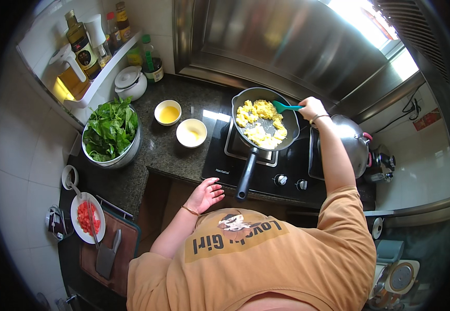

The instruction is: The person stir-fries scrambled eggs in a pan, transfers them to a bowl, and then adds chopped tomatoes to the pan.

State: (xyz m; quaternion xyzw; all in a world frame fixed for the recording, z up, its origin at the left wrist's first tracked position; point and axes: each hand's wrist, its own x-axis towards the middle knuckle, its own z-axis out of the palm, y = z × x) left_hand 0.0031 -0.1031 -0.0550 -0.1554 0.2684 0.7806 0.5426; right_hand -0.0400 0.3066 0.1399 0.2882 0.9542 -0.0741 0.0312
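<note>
My right hand (pixel 312 108) grips the handle of a teal spatula (pixel 285 107). The spatula's blade rests at the upper right of the scrambled eggs (pixel 264 109), inside a dark frying pan (pixel 265 92). Yellow egg pieces form a loose ring around the pan's bare centre. The pan sits on the left burner of a black gas hob (pixel 219 155), its black handle (pixel 247 175) pointing toward me. Near the counter's front edge my left hand (pixel 206 193) is raised in front of my body, fingers apart and holding nothing, left of the pan handle.
Left of the hob stand a bowl of yellow liquid (pixel 169 114) and a nearly emptied bowl (pixel 191 133). Farther left is a container of leafy greens (pixel 112 128). A plate of diced red pieces (pixel 87 217) lies by a cleaver (pixel 108 256). A metal kettle (pixel 351 144) occupies the right burner.
</note>
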